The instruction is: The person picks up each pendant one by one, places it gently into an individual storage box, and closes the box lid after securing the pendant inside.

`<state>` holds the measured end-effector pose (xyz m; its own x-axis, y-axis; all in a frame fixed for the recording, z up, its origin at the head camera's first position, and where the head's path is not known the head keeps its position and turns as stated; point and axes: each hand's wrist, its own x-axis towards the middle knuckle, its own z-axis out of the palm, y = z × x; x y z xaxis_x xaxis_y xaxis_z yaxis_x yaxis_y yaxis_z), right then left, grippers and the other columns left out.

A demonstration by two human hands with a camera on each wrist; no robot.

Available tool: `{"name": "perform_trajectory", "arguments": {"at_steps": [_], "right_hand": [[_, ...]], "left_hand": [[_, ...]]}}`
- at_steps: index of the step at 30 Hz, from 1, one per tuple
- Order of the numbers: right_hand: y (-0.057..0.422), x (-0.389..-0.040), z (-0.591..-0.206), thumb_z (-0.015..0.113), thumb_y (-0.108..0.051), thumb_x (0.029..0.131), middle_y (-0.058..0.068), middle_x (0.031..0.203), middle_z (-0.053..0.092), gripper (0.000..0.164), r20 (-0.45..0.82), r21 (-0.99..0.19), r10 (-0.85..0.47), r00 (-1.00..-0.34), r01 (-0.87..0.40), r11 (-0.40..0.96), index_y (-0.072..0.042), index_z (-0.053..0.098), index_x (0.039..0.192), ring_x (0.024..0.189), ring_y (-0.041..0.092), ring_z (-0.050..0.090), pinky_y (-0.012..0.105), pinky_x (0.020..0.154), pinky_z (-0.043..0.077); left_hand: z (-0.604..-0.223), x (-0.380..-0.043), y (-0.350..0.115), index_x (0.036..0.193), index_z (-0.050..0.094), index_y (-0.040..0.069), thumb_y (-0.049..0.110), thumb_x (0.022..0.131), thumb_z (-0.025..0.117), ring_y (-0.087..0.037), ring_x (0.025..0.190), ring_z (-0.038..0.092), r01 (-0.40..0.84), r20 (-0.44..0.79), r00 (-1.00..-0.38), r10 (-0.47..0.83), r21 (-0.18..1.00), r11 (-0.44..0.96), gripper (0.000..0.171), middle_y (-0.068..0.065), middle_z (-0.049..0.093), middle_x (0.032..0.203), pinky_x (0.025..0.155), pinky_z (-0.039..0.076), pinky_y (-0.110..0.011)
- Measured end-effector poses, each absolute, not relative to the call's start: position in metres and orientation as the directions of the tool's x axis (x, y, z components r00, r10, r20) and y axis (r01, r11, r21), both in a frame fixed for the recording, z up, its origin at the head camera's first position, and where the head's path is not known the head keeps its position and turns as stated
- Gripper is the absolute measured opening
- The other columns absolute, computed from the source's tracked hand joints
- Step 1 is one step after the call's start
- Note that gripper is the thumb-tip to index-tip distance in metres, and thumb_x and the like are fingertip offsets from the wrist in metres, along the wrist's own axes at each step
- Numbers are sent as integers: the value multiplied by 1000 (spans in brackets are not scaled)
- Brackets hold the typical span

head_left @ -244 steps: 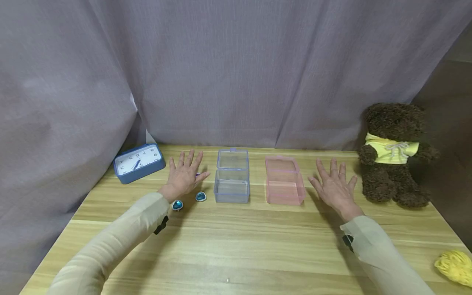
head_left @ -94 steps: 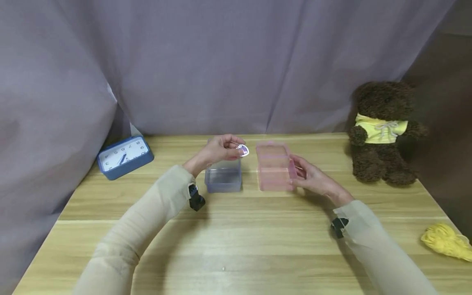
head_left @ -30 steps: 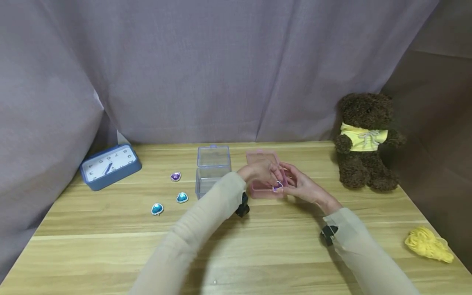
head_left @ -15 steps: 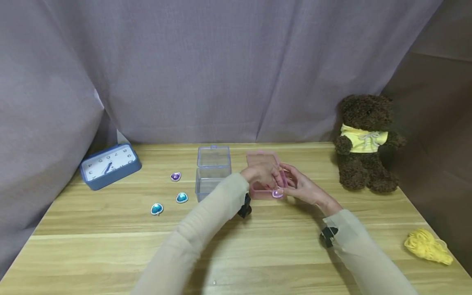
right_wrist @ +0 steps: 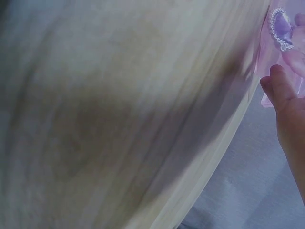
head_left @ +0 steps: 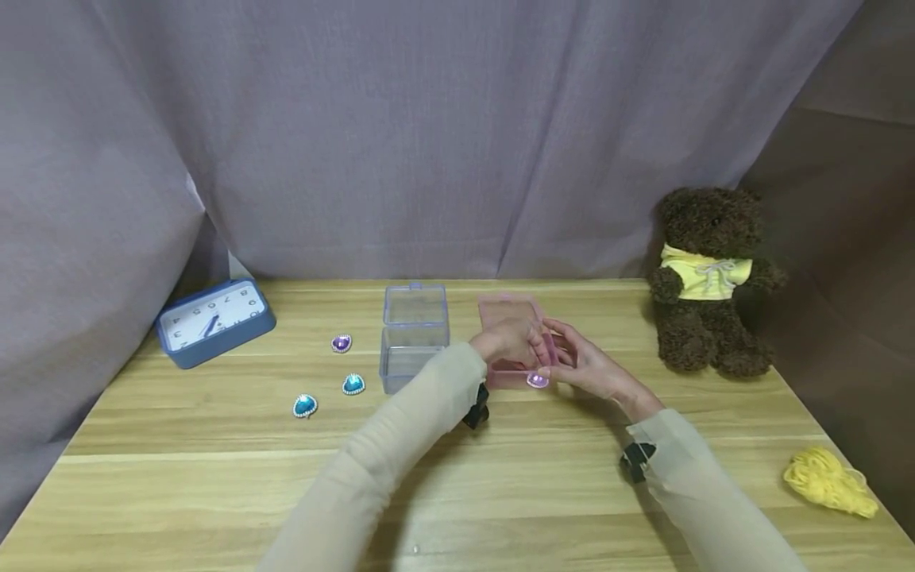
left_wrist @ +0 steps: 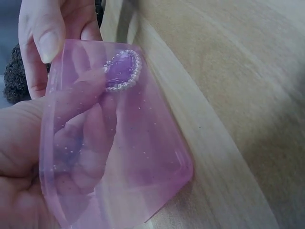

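Observation:
My left hand (head_left: 516, 340) reaches into the pink see-through box (head_left: 509, 380), its lid tipped back. Its fingertips pinch a purple heart-shaped gem with a beaded silver rim (head_left: 537, 380), low down behind the front wall. Through the pink plastic, the left wrist view shows the gem (left_wrist: 121, 71) at the ends of those fingers. My right hand (head_left: 595, 364) grips the box's right side, thumb at the front corner, other fingers farther back. To the left stands a bluish clear box (head_left: 415, 361), lid tipped back. Another purple gem (head_left: 341, 343) and two blue gems (head_left: 353, 384) lie farther left.
A blue clock (head_left: 214, 322) lies at the table's back left. The brown teddy bear (head_left: 708, 278) in a yellow top sits at the back right. Yellow yarn (head_left: 829, 481) lies near the right edge. A grey curtain (head_left: 457, 143) hangs behind the table.
Since 8.1 s ago, my left hand has carried a purple gem rightward into the pink box and lowered it there. My right hand has taken hold of the box's right side.

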<state>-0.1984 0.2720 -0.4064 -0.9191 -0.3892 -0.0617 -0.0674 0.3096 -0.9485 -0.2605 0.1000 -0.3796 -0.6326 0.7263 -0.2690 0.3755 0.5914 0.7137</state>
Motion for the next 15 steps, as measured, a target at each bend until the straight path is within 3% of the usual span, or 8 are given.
{"name": "perform_trajectory", "arguments": {"at_steps": [4,9,12,15], "right_hand": [[273,-198,-407,67,-2,84,31,151,15,87,-52,-943,-388,-920,-82,322,-1,9,149,138,44,21,32,108,32],[272,-197,-407,68,-5,84,30,149,22,87,-59,-932,-374,-926,-83,352,-2,10,149,136,43,27,42,109,31],[272,-197,-407,66,-3,85,31,150,17,86,-55,-941,-389,-919,-83,327,-1,8,149,137,44,22,46,110,26],[273,-197,-408,64,1,85,32,150,14,85,-44,-949,-406,-913,-89,304,1,6,148,137,46,20,43,109,29]], "left_hand": [[-380,-260,102,90,74,9,1,81,68,-5,75,49,420,-253,-649,718,668,615,13,3,67,91,60,42,-10],[-379,-260,104,89,76,15,6,80,72,-5,77,49,486,-250,-676,693,555,675,13,7,67,94,61,41,-10],[-380,-261,105,91,76,17,7,81,72,-3,77,47,531,-247,-671,699,499,685,15,8,69,94,62,39,-9],[-381,-262,106,94,76,18,7,81,72,-2,76,46,559,-240,-662,710,473,681,17,8,68,93,61,39,-8]]}}
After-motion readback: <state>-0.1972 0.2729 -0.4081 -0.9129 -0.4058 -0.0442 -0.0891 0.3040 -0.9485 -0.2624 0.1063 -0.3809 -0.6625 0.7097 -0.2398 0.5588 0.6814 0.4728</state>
